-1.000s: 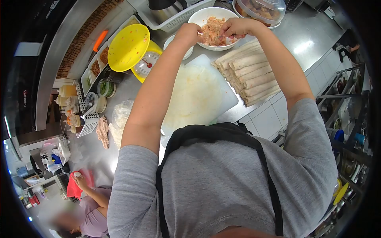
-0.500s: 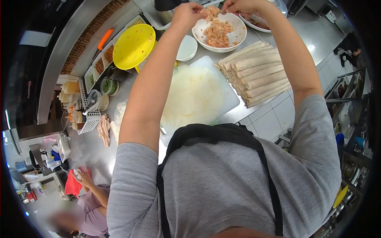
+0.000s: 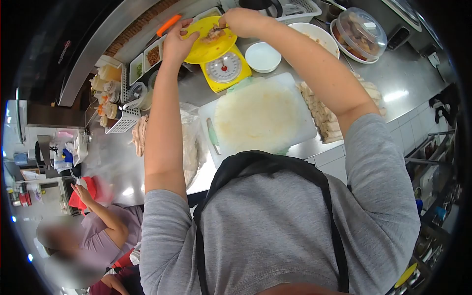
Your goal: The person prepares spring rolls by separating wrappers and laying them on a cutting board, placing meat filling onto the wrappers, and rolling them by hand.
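My left hand (image 3: pixel 178 43) is at the left rim of a yellow weighing pan (image 3: pixel 199 50), its fingers spread and nothing in them. The pan sits on a yellow kitchen scale (image 3: pixel 239 78) with a round dial. A clump of pinkish minced filling (image 3: pixel 214 35) lies in the pan. My right hand (image 3: pixel 241 22) is pinched over the pan's right side, on a thin dark item too small to name. To the right stands a white bowl (image 3: pixel 330 43) of filling, partly behind my right forearm. Nearer me, a pale round wrapper sheet (image 3: pixel 260 118) lies on a white cutting board (image 3: pixel 306 125).
Pale rolls (image 3: pixel 314 115) are stacked right of the board, partly under my forearm. A small white bowl (image 3: pixel 263 57) stands beside the scale. A clear-lidded bowl (image 3: pixel 361 37) is at back right, sauce bottles (image 3: pixel 108 83) at left. Another person (image 3: pixel 108 226) works at lower left.
Both hands have moved left from above the filling bowl to the yellow pan. The filling clump is now in the pan. My left hand has opened. The view has shifted.
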A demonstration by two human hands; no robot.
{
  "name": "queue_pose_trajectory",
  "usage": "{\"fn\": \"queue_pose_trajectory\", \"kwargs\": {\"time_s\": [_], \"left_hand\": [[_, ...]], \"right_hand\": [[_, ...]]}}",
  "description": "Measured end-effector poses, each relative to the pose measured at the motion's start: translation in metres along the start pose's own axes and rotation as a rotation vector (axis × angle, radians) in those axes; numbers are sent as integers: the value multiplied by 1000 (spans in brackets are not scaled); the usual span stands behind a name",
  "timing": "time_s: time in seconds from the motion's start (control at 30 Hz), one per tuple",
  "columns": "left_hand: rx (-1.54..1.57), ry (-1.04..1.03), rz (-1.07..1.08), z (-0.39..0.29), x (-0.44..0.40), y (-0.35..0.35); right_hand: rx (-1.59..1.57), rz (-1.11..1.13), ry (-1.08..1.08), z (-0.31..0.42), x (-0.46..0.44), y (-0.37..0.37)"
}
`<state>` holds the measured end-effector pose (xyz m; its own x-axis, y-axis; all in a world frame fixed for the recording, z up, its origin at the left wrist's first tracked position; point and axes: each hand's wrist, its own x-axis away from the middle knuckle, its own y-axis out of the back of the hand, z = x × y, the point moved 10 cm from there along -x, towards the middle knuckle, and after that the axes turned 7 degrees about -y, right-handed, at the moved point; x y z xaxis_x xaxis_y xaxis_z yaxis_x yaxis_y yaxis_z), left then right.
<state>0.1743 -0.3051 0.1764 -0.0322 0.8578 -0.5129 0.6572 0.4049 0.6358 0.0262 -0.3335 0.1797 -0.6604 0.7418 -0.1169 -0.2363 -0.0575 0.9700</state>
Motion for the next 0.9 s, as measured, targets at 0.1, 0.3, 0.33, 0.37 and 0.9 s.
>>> {"fn": "queue_pose_trajectory", "kwargs": {"time_s": [0.1,0.3,0.33,0.37,0.9], "left_hand": [[45,-70,-72,-14,6,4],[125,94,98,-13,9,-16],[127,90,101,0,7,-22],[192,74,31,12,4,-22],[-151,-569,167,-159,37,-131]], "right_hand": [[18,-97,-6,14,4,3],[-41,-110,29,24,4,14],[-78,-137,32,23,4,17],[-78,-139,26,17,-3,9],[367,97,-435,-249,110,-21]]}}
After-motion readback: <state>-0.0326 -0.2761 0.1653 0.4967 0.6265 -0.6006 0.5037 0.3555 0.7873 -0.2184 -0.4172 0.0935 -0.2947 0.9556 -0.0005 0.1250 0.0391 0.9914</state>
